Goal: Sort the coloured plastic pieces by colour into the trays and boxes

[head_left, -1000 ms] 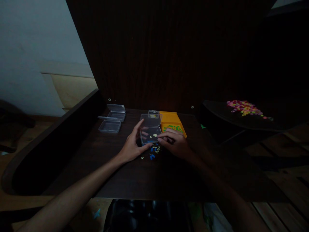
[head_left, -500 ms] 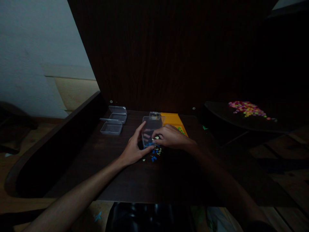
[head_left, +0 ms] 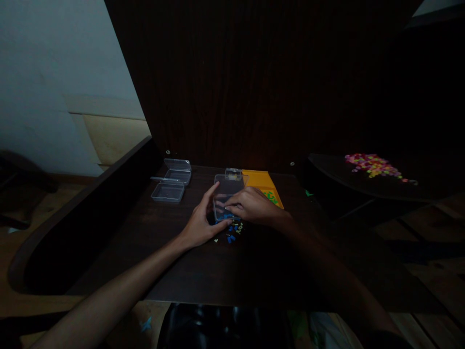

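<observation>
A clear plastic box (head_left: 222,199) stands on the dark tabletop with its lid raised at the back. My left hand (head_left: 202,220) is curved around the box's left side, thumb along the near edge and fingers behind the wall. Over the box's opening, my right hand (head_left: 250,206) is closed in a pinch; a pale speck shows at its fingertips, too small to name. Several small blue bricks (head_left: 231,239) and pale yellow bricks (head_left: 240,227) lie in front of the box. More blue pieces show at its near wall, partly hidden by my hands.
To the left are two open clear boxes (head_left: 167,192). An open yellow case (head_left: 258,179) with green pieces (head_left: 270,196) lies behind my right hand, beside a small clear container (head_left: 233,173). Colourful beads (head_left: 376,166) are heaped on a dark shelf at the right.
My right hand has moved slightly left over the box, and the pale pieces seen under its fingers are now out of sight. My left hand stays on the box.
</observation>
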Action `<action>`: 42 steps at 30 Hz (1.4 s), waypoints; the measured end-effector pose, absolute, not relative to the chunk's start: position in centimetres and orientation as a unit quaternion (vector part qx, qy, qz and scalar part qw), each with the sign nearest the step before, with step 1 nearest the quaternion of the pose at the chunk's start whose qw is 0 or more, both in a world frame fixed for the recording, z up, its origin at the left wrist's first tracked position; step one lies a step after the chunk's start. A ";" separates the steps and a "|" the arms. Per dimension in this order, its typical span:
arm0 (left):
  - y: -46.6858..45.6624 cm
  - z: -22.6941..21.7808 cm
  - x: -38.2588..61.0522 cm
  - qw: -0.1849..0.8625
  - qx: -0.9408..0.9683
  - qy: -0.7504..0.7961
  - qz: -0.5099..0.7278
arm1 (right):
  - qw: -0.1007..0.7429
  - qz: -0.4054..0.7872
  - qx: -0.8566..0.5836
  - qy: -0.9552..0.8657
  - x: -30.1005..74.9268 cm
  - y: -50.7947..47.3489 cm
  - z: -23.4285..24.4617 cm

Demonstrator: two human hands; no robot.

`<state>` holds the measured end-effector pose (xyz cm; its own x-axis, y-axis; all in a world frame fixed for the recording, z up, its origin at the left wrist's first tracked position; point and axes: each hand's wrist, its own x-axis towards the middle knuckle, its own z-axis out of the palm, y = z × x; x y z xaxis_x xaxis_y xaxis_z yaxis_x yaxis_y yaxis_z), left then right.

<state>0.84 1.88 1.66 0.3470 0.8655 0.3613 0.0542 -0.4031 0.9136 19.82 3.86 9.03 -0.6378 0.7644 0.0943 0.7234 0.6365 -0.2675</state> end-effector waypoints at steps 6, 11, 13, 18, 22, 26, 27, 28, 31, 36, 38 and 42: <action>1.7 2.0 0.9 0.475 0.671 0.311 0.477 | 0.150 0.104 -0.399 -0.899 19.7 4.2 8.6; 2.1 1.9 0.9 0.483 0.654 0.318 0.489 | 0.223 0.085 -0.418 -0.877 20.7 4.0 9.1; 2.3 1.8 0.8 0.489 0.642 0.320 0.496 | 0.276 0.077 -0.426 -0.858 21.6 3.8 9.2; 2.8 1.6 0.7 0.493 0.619 0.319 0.521 | 0.319 0.128 -0.427 -0.836 24.3 2.9 7.8; 3.0 1.4 0.7 0.476 0.617 0.330 0.533 | 0.204 0.186 -0.379 -0.883 25.6 2.4 5.2; 3.0 1.4 0.7 0.472 0.614 0.336 0.535 | 0.161 0.180 -0.365 -0.899 25.5 2.2 3.0; 3.0 1.4 0.7 0.475 0.612 0.337 0.535 | 0.161 0.178 -0.366 -0.899 25.4 2.2 2.7; 3.0 1.4 0.7 0.477 0.610 0.337 0.535 | 0.162 0.177 -0.369 -0.898 25.3 2.2 2.5; 3.1 1.4 0.7 0.481 0.606 0.335 0.537 | 0.164 0.178 -0.379 -0.893 25.2 2.2 2.2; 3.3 1.2 0.7 0.477 0.605 0.331 0.544 | 0.138 0.171 -0.395 -0.892 25.2 2.2 2.3; 3.3 1.1 0.7 0.475 0.607 0.334 0.542 | 0.132 0.173 -0.399 -0.891 25.3 2.2 2.2; 3.3 1.1 0.6 0.471 0.612 0.341 0.536 | 0.135 0.176 -0.403 -0.888 25.3 2.2 2.0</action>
<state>0.62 3.29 1.07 0.1931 0.9222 0.3349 -0.0882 -0.3237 0.9421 25.31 2.20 2.00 -0.6393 0.7627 0.0980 0.6679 0.6139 -0.4209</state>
